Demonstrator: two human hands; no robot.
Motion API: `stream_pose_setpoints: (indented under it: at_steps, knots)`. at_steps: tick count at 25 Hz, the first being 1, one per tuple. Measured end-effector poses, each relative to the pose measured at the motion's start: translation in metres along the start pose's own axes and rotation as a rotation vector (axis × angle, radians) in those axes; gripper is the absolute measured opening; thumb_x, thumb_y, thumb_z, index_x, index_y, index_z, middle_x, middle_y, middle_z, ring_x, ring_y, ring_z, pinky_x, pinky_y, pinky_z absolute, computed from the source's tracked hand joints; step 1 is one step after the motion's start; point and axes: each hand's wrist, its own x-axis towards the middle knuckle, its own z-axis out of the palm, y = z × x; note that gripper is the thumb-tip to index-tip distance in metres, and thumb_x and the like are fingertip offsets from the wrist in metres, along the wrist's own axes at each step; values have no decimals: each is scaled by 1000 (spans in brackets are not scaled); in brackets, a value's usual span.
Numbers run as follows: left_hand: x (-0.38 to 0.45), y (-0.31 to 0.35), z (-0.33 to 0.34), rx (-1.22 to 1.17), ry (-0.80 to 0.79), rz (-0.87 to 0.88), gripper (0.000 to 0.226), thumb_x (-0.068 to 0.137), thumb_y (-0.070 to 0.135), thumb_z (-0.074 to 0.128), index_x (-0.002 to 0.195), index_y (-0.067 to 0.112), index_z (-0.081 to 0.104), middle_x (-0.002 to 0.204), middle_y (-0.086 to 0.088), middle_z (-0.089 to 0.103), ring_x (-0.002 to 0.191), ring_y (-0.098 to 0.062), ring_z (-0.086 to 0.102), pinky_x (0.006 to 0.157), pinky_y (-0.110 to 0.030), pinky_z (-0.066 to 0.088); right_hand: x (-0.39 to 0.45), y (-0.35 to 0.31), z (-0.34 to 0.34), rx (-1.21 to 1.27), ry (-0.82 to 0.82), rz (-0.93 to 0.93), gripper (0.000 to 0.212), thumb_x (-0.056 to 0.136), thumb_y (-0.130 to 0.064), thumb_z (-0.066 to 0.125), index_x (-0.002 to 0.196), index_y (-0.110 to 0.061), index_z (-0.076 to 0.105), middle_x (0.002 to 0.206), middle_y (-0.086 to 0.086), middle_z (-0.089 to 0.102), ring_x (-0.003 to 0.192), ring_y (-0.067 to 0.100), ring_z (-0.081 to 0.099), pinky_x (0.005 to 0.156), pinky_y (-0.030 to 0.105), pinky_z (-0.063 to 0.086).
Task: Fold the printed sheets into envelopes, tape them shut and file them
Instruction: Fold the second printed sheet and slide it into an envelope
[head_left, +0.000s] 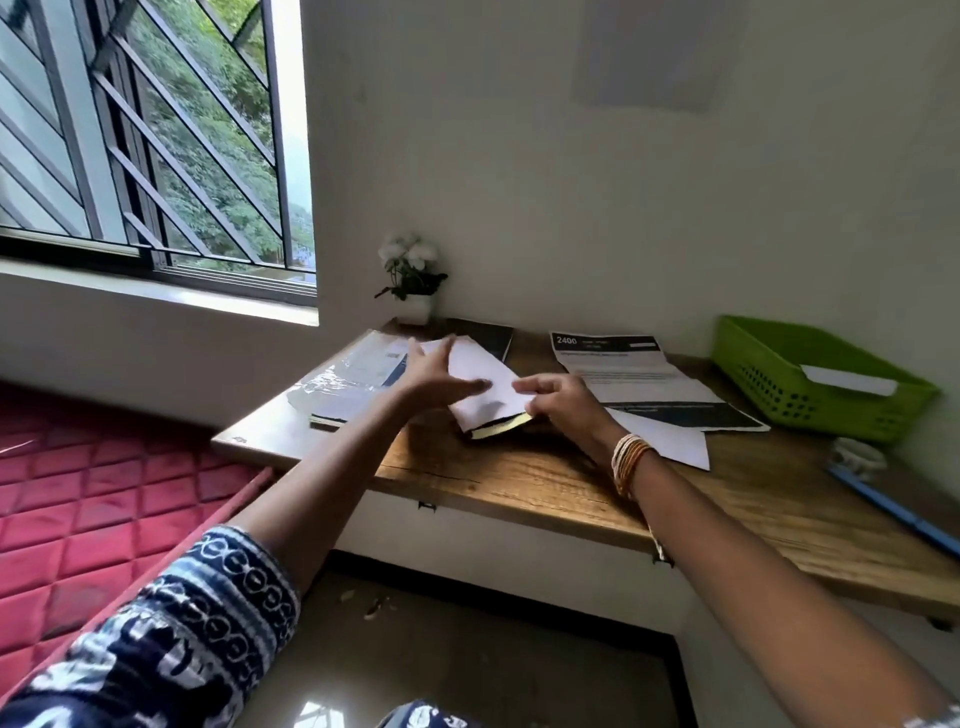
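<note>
White folded sheet (485, 382) pinched by both hands, left hand (436, 376), right hand (563, 402), its print blurred, book (501, 426) underneath half hidden

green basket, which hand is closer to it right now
Right. The right hand pinches the folded white sheet mid-desk, with printed papers lying between it and the green basket. The left hand presses the sheet farther left.
</note>
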Motion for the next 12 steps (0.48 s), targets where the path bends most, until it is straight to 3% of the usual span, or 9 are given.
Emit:
stream_pose_setpoints:
  at_steps: [2, 4, 6, 9, 12]
  knots:
    - [0, -2, 5, 214, -40, 90, 86, 72, 58, 70, 145, 30, 34, 160, -11, -9, 148, -26, 4, 119, -40, 16, 4, 1, 1, -114, -41, -28, 45, 87, 1, 54, 132, -3, 54, 133, 11, 55, 111, 16, 56, 78, 11, 45]
    - [-9, 1, 5, 157, -175, 179, 71, 72, 56, 71, 136, 36, 48, 160, -4, 11, 145, -20, 20, 114, -33, 26, 6, 1, 3, -180, -52, -35, 48, 87, -2, 57, 135, -5, 51, 135, 11, 54, 113, 17, 55, 78, 10, 44]
    - [-12, -3, 8, 68, -259, 216, 63, 72, 51, 74, 130, 36, 54, 149, 3, 36, 136, -15, 36, 106, -27, 32, 8, 2, 2, -246, -54, -38, 52, 85, -3, 59, 136, -6, 50, 136, 10, 53, 121, 18, 51, 89, 17, 38]
    - [-12, -9, 13, 87, -174, 279, 52, 73, 45, 74, 122, 35, 61, 129, 7, 57, 118, -13, 52, 95, -23, 40, 4, 3, -3, -280, -83, -40, 56, 83, -2, 61, 137, -7, 47, 134, 7, 52, 118, 15, 50, 92, 18, 37]
    - [-11, -10, 14, 79, -106, 290, 56, 70, 45, 76, 122, 33, 61, 125, 7, 59, 109, -12, 55, 86, -21, 42, 1, 4, -9, -270, -72, -38, 57, 81, -4, 68, 135, -7, 49, 125, 8, 58, 105, 14, 56, 81, 11, 44]
